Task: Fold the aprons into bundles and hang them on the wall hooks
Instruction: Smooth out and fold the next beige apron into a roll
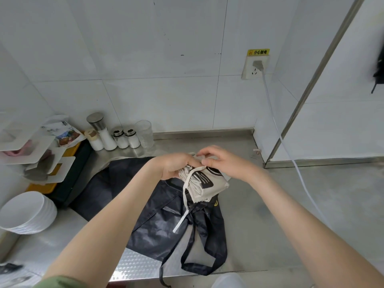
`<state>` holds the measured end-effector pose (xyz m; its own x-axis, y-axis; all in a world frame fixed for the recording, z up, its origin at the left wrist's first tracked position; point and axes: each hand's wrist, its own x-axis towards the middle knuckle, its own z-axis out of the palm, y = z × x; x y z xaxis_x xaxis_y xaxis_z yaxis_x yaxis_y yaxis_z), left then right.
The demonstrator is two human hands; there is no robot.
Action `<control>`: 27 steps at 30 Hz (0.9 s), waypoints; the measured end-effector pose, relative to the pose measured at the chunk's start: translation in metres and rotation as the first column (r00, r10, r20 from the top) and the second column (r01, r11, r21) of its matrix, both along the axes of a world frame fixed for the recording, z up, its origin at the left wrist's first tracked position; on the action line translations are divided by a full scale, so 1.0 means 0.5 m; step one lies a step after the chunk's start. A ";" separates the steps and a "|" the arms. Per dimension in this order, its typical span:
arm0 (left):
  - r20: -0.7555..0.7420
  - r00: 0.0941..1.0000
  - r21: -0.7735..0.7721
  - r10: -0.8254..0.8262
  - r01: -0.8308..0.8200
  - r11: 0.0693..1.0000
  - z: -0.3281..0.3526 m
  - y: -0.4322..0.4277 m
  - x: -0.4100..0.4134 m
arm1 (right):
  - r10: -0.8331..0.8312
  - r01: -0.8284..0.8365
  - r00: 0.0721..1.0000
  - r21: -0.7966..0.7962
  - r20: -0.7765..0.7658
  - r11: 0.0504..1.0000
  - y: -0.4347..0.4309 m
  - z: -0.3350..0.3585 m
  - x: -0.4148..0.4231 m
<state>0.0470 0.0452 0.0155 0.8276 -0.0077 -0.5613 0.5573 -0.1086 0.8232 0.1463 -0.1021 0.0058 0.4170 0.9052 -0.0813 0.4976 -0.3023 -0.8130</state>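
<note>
Cream apron bundle (204,181) is being gripped by the left hand (176,166) above the steel bench (270,215), over a black apron (158,215), while the right hand (220,161) is pinching its strap (187,196).

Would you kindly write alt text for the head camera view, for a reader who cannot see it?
Two bare hands hold a folded cream apron bundle above a steel counter: the left hand grips it while the right hand pinches its white tie. A black apron lies spread on the counter beneath, with white bowls and jars to the left.
</note>
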 end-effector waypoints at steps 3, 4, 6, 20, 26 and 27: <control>0.037 0.995 -0.084 0.087 -0.084 0.993 -0.007 -0.001 -0.009 | -0.062 0.059 0.994 -0.033 -0.089 0.998 -0.008 -0.001 0.003; 0.046 0.995 -0.097 0.092 -0.087 0.991 -0.010 -0.003 -0.012 | -0.073 0.068 0.992 -0.048 -0.108 0.997 -0.009 0.002 0.000; 0.059 0.996 -0.105 0.073 -0.066 0.992 -0.013 -0.007 -0.017 | -0.100 0.093 0.987 -0.058 -0.125 0.994 -0.011 0.005 -0.003; 0.001 0.892 -0.485 0.451 -0.394 0.781 0.005 0.015 -0.023 | -0.336 0.460 0.858 0.291 -0.389 0.839 -0.021 0.006 0.014; -0.016 0.839 -0.687 0.544 -0.404 0.604 0.004 -0.026 -0.007 | -0.335 0.605 0.644 0.189 -0.688 0.774 0.018 0.003 -0.018; -0.019 0.829 -0.710 0.559 -0.405 0.577 0.001 -0.031 -0.002 | -0.334 0.623 0.615 0.180 -0.714 0.762 0.023 0.004 -0.021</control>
<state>0.0459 0.0297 0.0158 0.9057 0.1233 -0.4057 0.1888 0.7394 0.6462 0.1357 -0.0907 0.0080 0.7810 0.5950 -0.1899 -0.2751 0.0548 -0.9598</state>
